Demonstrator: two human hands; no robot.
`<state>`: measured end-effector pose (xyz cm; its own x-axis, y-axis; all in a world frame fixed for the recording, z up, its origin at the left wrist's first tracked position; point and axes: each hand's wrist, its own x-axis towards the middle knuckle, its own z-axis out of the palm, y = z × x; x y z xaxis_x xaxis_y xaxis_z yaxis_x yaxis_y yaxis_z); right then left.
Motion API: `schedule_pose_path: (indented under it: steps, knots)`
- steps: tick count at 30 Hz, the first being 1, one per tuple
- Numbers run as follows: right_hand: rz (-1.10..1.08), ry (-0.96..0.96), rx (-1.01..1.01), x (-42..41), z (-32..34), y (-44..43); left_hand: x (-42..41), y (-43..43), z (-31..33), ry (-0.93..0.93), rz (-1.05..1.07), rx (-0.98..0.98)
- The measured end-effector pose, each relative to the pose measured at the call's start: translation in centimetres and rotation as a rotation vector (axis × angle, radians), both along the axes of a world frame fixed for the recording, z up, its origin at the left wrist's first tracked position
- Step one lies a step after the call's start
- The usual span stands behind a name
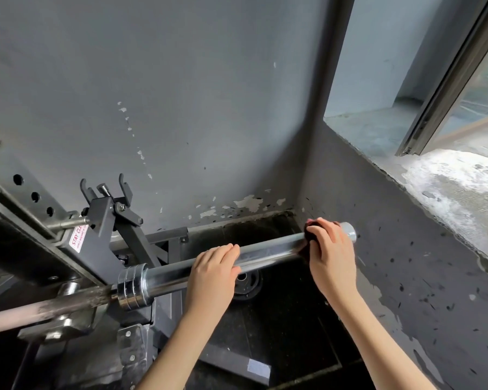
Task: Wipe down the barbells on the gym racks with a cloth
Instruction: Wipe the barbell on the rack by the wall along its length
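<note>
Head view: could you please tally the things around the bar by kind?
Barbell: 1
Cloth: 1
Hands: 2, left hand and right hand
Plate: 1
Rack: 1
Total: 6

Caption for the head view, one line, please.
The left hand grips the chrome barbell while the right hand holds a dark cloth around it near its end.

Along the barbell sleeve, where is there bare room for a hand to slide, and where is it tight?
Bare chrome on the sleeve lies between the left hand and the right hand with its cloth, and a shorter stretch lies between the left hand and the collar. Past the collar, the rack crowds in.
</note>
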<state>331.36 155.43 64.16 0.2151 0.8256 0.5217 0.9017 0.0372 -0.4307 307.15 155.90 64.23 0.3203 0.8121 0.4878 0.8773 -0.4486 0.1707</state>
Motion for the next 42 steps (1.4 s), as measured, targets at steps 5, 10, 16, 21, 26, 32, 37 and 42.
schedule_pose_path:
  steps: [5, 10, 16, 21, 26, 32, 37, 42]
  knots:
    - [0.013, -0.020, -0.063, 3.5, 0.8, 0.8, -0.1, 0.0, 0.1, 0.003, -0.004, 0.004]
    - [-0.106, 0.008, -0.075, 1.9, 0.9, 1.7, -0.1, 0.0, 0.1, -0.009, -0.015, 0.007]
    - [0.071, 0.014, -0.118, 2.5, 1.5, 0.9, -0.2, 0.0, 0.0, -0.012, -0.022, -0.008]
    - [-0.141, 0.182, -0.151, 0.9, 2.3, 2.6, -0.1, 0.0, 0.1, -0.026, -0.021, -0.008]
    - [0.135, 0.057, -0.080, 0.2, 0.8, 0.9, -0.2, -0.1, 0.1, -0.044, -0.031, -0.006]
    - [-0.043, 0.102, 0.034, -2.8, 0.1, 0.7, -0.1, -0.2, -0.1, -0.064, -0.024, -0.014]
    - [0.298, -0.004, -0.025, -2.5, 0.3, -0.6, 0.0, -0.4, -0.1, -0.053, -0.017, -0.040]
    - [0.026, 0.107, -0.006, -4.1, 0.9, 0.3, -0.1, -0.6, 0.3, -0.038, -0.032, -0.070]
